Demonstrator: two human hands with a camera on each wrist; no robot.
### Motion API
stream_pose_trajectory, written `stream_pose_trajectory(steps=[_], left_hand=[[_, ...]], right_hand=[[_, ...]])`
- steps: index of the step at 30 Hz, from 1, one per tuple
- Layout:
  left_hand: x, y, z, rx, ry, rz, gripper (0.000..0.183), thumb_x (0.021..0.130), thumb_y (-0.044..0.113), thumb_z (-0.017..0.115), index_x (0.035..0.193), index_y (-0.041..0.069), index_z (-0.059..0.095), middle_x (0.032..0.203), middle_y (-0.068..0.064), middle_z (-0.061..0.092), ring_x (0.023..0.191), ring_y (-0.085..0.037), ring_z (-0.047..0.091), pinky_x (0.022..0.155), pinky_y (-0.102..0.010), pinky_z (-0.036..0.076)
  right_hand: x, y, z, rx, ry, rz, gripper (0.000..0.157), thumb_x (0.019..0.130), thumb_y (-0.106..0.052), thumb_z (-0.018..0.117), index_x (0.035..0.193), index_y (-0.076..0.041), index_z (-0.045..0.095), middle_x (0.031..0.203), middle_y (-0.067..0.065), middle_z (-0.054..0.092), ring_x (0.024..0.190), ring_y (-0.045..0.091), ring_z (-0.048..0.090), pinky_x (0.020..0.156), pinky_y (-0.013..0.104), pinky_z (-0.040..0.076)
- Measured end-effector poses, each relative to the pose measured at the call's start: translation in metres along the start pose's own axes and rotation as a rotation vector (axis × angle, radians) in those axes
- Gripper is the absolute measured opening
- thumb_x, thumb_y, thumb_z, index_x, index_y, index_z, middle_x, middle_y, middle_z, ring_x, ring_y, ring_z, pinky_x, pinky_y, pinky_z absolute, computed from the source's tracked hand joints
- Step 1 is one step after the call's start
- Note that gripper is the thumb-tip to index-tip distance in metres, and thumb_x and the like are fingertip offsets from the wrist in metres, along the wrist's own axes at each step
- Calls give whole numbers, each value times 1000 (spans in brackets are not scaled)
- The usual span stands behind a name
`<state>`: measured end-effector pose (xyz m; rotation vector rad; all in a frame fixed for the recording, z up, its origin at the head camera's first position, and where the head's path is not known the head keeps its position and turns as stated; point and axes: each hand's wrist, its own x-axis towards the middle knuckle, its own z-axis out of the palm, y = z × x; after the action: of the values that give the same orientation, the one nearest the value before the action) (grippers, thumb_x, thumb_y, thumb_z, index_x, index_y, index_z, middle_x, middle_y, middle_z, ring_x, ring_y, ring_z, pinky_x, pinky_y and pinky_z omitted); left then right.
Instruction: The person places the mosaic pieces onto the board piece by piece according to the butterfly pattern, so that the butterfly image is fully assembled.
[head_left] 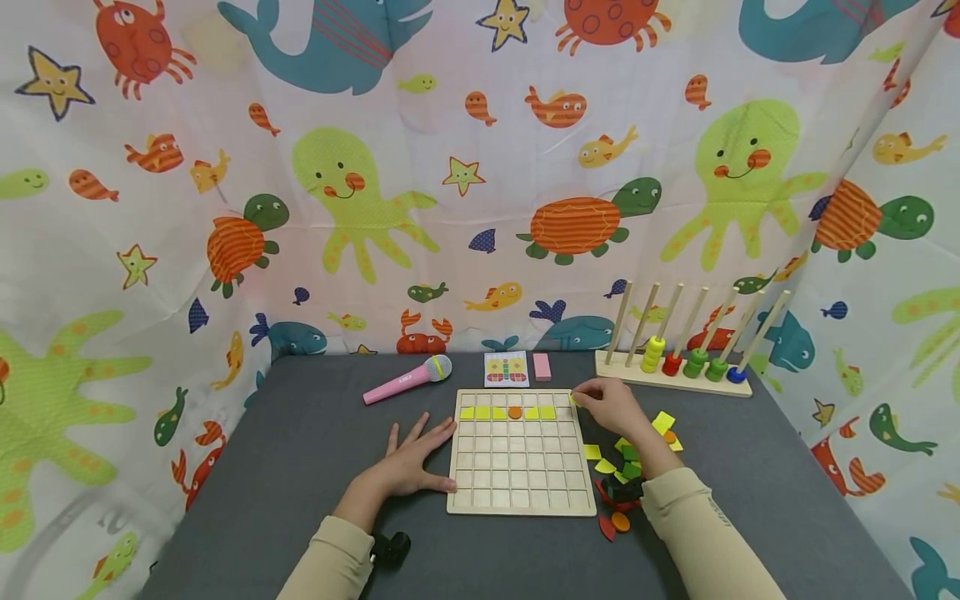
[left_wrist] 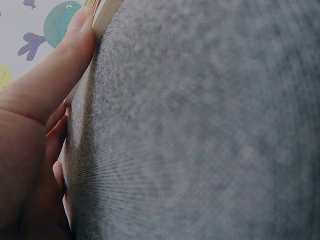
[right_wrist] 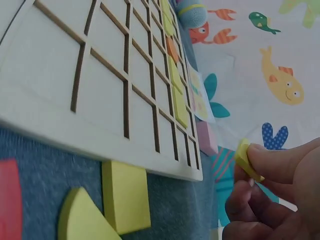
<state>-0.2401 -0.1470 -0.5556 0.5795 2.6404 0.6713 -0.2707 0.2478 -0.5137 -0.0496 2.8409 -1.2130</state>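
A wooden grid board (head_left: 517,507) lies flat on the dark grey table. One upper row holds several yellow tiles (head_left: 498,412) with a round orange piece (head_left: 514,412) among them. My left hand (head_left: 405,465) rests at the board's left side with fingers spread; its thumb (left_wrist: 75,47) touches the edge. By the upper right corner, my right hand (head_left: 613,406) pinches a small yellow tile (right_wrist: 244,159) between thumb and fingers. In the right wrist view that tile is raised, just beyond the board's corner.
Loose yellow, green, red and orange pieces (head_left: 604,467) lie right of the board, partly under the right forearm. Behind the board are a pattern card (head_left: 506,369), a pink block (head_left: 542,367) and a toy microphone (head_left: 405,383). A peg stand with rings (head_left: 675,375) stands back right.
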Motion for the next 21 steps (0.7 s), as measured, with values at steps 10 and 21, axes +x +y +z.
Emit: stream_pose_trajectory(steps=[10,21], left_hand=[[-1,2,-1,-16,-5,-1,110,72,69,77,161,35,23,169,9,18,158,-31,-6,115,-68,-20],[0,1,0,-6,-17,-11,111,71,70,77,162,35,22,170,9,17,158,-31,-6,115,-68,-19]], right_hand=[[9,1,15,22,-19,55,18,95,-24,71,101,-7,75,95,8,71,84,22,61,69,32,52],[13,4,24,-54,-39,79,15,94,-24,73,98,-10,76,90,6,68,82,22,56,68,31,47]])
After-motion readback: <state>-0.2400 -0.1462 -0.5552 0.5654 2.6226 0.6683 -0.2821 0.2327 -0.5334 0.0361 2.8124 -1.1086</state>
